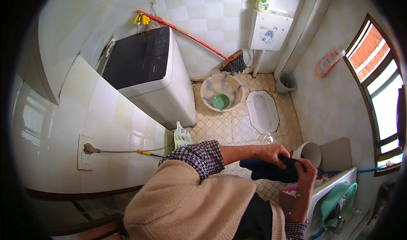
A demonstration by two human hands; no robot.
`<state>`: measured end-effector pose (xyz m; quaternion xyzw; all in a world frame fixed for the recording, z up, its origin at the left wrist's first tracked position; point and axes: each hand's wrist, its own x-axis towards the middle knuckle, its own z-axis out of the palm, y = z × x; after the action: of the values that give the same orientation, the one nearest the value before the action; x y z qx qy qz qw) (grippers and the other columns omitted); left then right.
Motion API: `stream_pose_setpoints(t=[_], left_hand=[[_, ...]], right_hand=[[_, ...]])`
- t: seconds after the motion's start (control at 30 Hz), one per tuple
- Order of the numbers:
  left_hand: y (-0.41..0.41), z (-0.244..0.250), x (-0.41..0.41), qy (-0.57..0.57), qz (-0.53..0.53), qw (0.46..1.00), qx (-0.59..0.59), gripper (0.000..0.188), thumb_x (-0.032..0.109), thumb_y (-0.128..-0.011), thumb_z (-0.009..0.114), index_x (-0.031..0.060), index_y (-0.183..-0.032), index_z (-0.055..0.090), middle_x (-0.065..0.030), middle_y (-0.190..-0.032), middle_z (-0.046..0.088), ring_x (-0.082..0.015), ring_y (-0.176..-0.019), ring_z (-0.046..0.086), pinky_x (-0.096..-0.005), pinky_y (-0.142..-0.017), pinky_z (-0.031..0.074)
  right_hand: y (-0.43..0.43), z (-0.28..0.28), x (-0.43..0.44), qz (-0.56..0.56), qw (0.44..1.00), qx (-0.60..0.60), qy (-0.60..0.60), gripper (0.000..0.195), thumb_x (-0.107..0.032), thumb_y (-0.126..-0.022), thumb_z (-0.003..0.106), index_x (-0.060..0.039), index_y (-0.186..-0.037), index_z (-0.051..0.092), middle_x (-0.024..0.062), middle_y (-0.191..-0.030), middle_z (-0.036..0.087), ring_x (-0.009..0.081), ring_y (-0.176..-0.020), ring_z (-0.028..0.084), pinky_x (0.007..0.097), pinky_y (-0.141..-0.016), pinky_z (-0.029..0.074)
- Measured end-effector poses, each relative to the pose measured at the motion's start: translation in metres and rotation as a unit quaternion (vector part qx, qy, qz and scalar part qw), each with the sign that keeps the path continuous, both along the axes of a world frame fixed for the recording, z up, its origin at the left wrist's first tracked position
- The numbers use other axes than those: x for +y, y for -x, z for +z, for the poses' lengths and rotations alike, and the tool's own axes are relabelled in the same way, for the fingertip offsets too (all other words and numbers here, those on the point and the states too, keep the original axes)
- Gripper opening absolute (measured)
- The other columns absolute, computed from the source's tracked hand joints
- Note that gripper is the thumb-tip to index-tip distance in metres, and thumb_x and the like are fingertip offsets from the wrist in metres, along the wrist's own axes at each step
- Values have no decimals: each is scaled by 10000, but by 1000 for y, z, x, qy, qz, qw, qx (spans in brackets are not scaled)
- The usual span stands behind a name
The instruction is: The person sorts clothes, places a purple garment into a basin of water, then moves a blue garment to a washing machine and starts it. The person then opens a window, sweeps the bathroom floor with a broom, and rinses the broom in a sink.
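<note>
A dark navy cloth (270, 171), possibly a garment, hangs bunched between my hands to the right of my body. My left hand (274, 154) grips its upper edge, with the forearm stretched across from the left. Close beside it, my right hand (306, 170) pinches the cloth's right end. Below the right hand is a white sink (318, 197), and a green plastic basin (338, 197) with cloth inside rests in it, over by the faucet (336, 225). Under the cloth and wrist, a pink box (287, 197) with mixed contents is partly hidden.
A white washing machine (178, 93) stands at the left wall. On the tiled floor are a large basin (206, 84) holding a green bowl (221, 101), a squat toilet (262, 112) and two bins (286, 82). A red-handled mop (190, 33) leans at the back. A blue hose (365, 170) runs beneath the window.
</note>
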<state>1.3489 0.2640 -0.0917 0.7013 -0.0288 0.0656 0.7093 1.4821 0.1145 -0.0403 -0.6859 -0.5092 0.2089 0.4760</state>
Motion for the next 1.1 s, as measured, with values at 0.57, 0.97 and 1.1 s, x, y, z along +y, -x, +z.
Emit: stream_pose_setpoints(t=[0.57, 0.97, 1.1], left_hand=[[25, 32, 93, -117, 221, 965, 84, 152, 158, -829, 592, 12, -850, 630, 44, -713, 581, -26, -663, 488, -183, -612, 405], [88, 84, 152, -431, 349, 820, 139, 153, 125, -723, 678, -6, -775, 619, -24, -698, 502, -111, -660, 488, -250, -614, 389], [111, 84, 174, -452, 351, 800, 180, 174, 145, -726, 677, -11, -765, 613, -33, -728, 499, -124, -687, 494, -257, -631, 392]], right_hand=[[-96, 17, 20, -64, 990, -121, -14, 168, -161, -763, 634, -6, -826, 618, 80, -688, 573, 122, -627, 496, 260, -599, 413], [-92, 45, 142, 82, 993, -65, -47, 186, -178, -780, 637, -3, -842, 631, 28, -677, 598, 91, -620, 505, 236, -594, 428], [-83, 48, 183, 107, 988, -99, -40, 179, -168, -778, 640, -1, -844, 635, 24, -682, 601, 83, -637, 517, 215, -617, 433]])
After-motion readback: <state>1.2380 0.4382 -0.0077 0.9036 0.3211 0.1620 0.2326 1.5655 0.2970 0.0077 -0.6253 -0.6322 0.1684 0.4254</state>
